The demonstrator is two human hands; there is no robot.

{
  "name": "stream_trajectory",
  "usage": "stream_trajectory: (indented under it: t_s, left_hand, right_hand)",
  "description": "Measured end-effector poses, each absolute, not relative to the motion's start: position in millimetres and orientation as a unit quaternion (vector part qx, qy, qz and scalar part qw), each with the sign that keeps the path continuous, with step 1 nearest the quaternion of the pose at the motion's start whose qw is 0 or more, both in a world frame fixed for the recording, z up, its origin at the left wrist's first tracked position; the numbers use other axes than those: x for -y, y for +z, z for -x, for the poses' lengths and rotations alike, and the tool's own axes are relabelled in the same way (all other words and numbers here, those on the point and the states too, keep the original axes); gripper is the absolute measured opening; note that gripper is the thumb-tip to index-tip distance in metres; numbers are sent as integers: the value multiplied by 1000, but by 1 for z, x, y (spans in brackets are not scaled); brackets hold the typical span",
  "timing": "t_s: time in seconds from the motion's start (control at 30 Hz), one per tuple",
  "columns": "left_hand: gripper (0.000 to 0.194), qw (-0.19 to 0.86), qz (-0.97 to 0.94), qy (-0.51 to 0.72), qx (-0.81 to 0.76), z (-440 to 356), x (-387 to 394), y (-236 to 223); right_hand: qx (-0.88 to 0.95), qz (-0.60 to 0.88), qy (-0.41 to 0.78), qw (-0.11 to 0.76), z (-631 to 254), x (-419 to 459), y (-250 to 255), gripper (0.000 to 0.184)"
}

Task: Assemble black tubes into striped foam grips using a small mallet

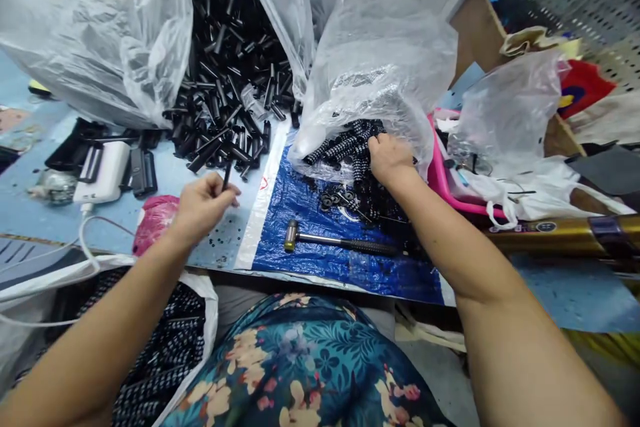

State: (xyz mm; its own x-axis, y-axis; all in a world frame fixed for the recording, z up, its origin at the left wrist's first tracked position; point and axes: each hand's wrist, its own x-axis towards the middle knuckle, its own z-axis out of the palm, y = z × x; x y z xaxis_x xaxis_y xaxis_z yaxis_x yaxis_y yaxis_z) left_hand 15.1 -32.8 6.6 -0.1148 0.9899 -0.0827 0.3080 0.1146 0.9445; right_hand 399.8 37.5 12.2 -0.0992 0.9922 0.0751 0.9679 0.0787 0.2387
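Note:
My left hand (207, 203) is closed in a pinch around a slim black plastic piece (227, 175), held upright just in front of a heap of black plastic handle-like parts (225, 100). My right hand (393, 159) reaches into the mouth of a clear plastic bag (385, 47). Its fingers are curled onto black rods with pale dots (345, 143) that spill from the bag; the fingertips are partly hidden among them. Below that hand, small black round parts (330, 199) lie on a blue plastic sheet (280, 213). A hammer (320, 239) with a black grip rests nearer to me.
A large clear bag (100, 33) stands at the left, behind a white device (103, 173) with a cable. Beside it is a pink bundle (155, 220). At the right stands a pink-rimmed basket (440, 173). An open sack of dotted rods (165, 353) sits below my left arm.

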Motion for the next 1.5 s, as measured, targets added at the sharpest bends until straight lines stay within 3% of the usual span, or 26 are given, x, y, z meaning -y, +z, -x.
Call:
stream_trajectory:
  t_s: [0.13, 0.27, 0.33, 0.43, 0.57, 0.7, 0.83, 1.03, 1.2, 1.3, 1.43, 1.5]
  left_hand:
    - [43, 564, -411, 423, -578, -34, 69, -3]
    - [43, 625, -330, 459, -538, -49, 79, 3]
    - [45, 637, -331, 466, -517, -56, 80, 6]
    - [40, 657, -346, 466, -482, -74, 84, 5]
    - [31, 692, -351, 435, -457, -102, 94, 4]
    - [22, 710, -354, 408, -453, -118, 104, 4]
    - [19, 708, -340, 403, -470, -122, 113, 1]
    - [30, 645, -415, 426, -480, -130, 121, -1]
    - [26, 559, -533, 423, -474, -144, 119, 2]
    - [20, 559, -542, 407, -477, -140, 118, 5]
    - [25, 594, -502, 404, -481, -126, 121, 8]
    - [28, 600, -503, 403, -474, -122, 122, 8]
  right_hand:
    - [-769, -622, 115, 94, -412, -53, 17, 31]
    - [-798, -593, 88, 62, -415, -30, 22, 29]
    - [-805, -591, 48, -18, -408, -3, 19, 31]
    - [-800, -546, -51, -245, -385, 44, 7, 34]
    - [-621, -554, -273, -483, -344, 88, -10, 34]
    - [-360, -497, -530, -585, -305, 105, -12, 46]
    - [-189, -419, -686, -565, -284, 117, -7, 51]
    - [-201, -417, -664, -587, -274, 123, -4, 45]
    - [-228, -442, -592, -634, -262, 121, -9, 44]
    - [-420, -492, -491, -583, -272, 125, -19, 60]
    - [-722, -462, -236, -458, -298, 133, -30, 111]
    - [-796, -427, -154, -400, -305, 135, -31, 109]
